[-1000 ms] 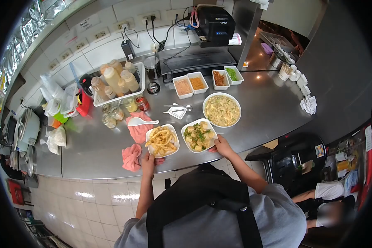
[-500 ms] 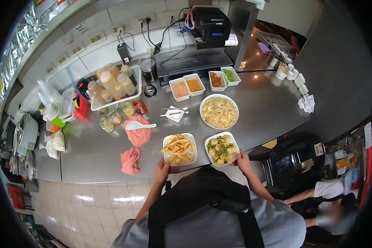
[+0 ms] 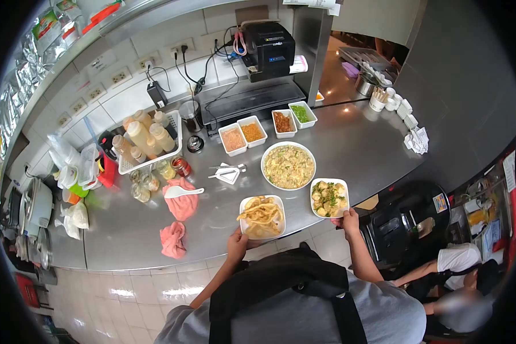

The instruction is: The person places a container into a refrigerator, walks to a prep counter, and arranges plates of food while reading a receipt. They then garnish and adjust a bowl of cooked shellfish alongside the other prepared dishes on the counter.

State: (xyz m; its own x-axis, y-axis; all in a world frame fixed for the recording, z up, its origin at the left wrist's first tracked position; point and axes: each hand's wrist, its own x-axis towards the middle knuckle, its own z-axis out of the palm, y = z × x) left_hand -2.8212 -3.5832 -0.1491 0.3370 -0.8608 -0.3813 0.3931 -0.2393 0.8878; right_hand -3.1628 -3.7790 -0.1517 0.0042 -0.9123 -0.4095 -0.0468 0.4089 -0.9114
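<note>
My left hand (image 3: 237, 243) grips the lower left edge of a square white plate (image 3: 281, 230) of golden fried strips (image 3: 260, 214). My right hand (image 3: 347, 222) holds a second square white dish (image 3: 328, 181) by its lower right corner; browned chunks with chopped greens (image 3: 329, 199) fill it. Both dishes are at the counter's front edge; whether they touch the steel cannot be told. Just behind them sits a large round bowl of fried rice (image 3: 288, 165). Left of that bowl, a small white square dish (image 3: 227, 174) has a fork and another utensil across it.
Pink cloths (image 3: 173, 239) and a white spoon (image 3: 184, 192) lie on the steel counter (image 3: 120, 229). Four-sided tubs of toppings (image 3: 250, 132) stand below a black printer (image 3: 268, 49). A basket of squeeze bottles (image 3: 146, 137) is at the left. A person (image 3: 458, 261) is at lower right.
Both dishes have shifted right relative to the round bowl, the right-hand one also further from my body. My hands still hold them. The whole view has turned slightly.
</note>
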